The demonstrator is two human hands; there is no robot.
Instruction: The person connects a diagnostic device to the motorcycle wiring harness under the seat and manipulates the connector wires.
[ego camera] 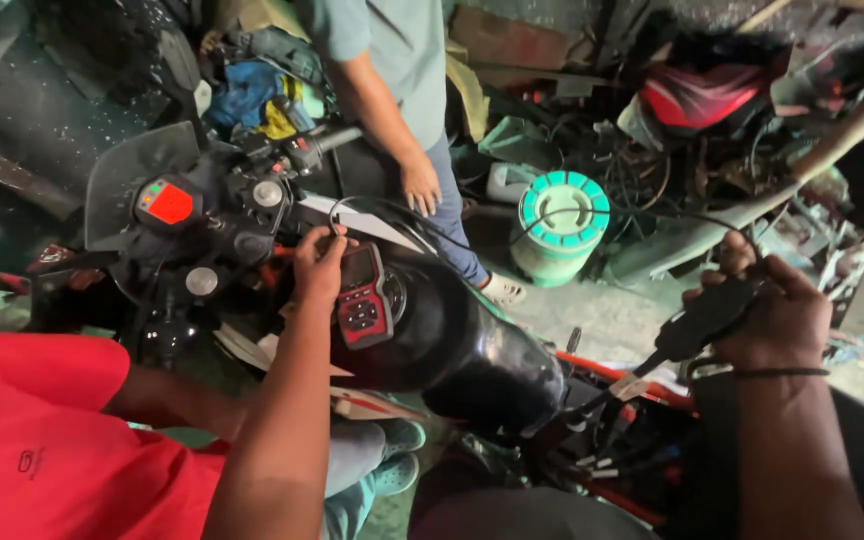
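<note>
Head view. The left hand (pixel 320 262) closes its grip on the upper left edge of a red and black handheld scanner (pixel 362 296), fingers wrapped over the top corner. The scanner lies face up against the black fuel tank (pixel 472 340) of a motorcycle, directly to the right of and slightly below the grip, with its small screen nearest the fingers and its keypad further down. A black cable (pixel 512 225) leaves the scanner top just above the grip and arcs right across the frame.

The right hand (pixel 767 310) closes its grip around a black connector plug (pixel 702 318); the plug projects from the grip down and to the left, and a thin lead continues from it toward the exposed wiring (pixel 612 440) under the removed seat area, below and left of the grip.

Another person's hand (pixel 419 185) hangs beyond the tank, above and right of the left grip, apart from the scanner. A green and white drum (pixel 563 225) stands on the floor between the two grips, farther away.

The screen content is too small to read. The plug's contact end is dark and indistinct. The wiring is tangled and partly hidden by the frame.
</note>
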